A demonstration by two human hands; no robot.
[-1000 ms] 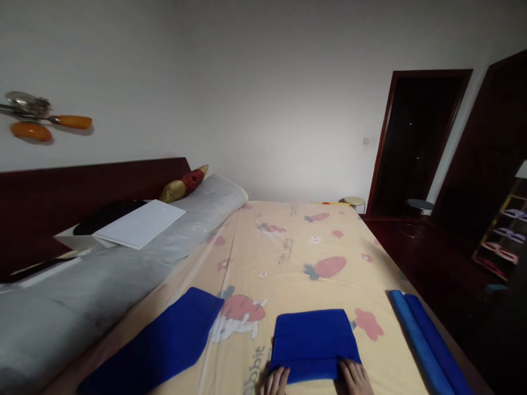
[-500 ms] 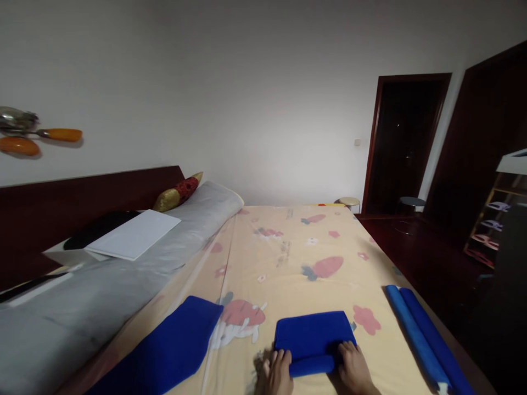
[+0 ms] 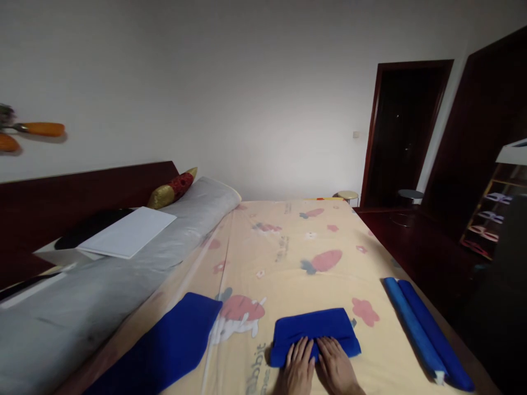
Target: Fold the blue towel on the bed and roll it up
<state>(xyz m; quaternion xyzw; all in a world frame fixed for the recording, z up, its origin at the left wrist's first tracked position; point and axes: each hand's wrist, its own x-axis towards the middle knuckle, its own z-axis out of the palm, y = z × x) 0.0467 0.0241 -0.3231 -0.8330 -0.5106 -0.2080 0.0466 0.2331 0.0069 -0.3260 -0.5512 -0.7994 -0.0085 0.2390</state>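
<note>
A partly rolled blue towel (image 3: 310, 323) lies on the bed in front of me, its near edge turned up into a thick roll. My left hand (image 3: 300, 365) presses on the middle of that roll, fingers stretched out and lying flat. Close beside it, my right hand (image 3: 334, 362) rests on the same roll, also with straight fingers. Neither hand is wrapped around the cloth. On the left, another blue towel (image 3: 164, 351) is spread flat. Two rolled towels, a lighter blue one (image 3: 414, 329) and a darker blue one (image 3: 436, 334), lie side by side at the right edge.
A patterned yellow sheet (image 3: 284, 285) covers the bed. Along the headboard (image 3: 90, 186) lie a grey bolster-like bedding roll (image 3: 164, 274), a white flat box (image 3: 129, 233) and a red and gold pillow (image 3: 173, 187). Stools (image 3: 348, 195) and a shoe rack (image 3: 486, 214) stand beyond.
Both hands have moved inward from the ends of the roll to its middle. Their fingers now lie flat on top. The view has shifted slightly.
</note>
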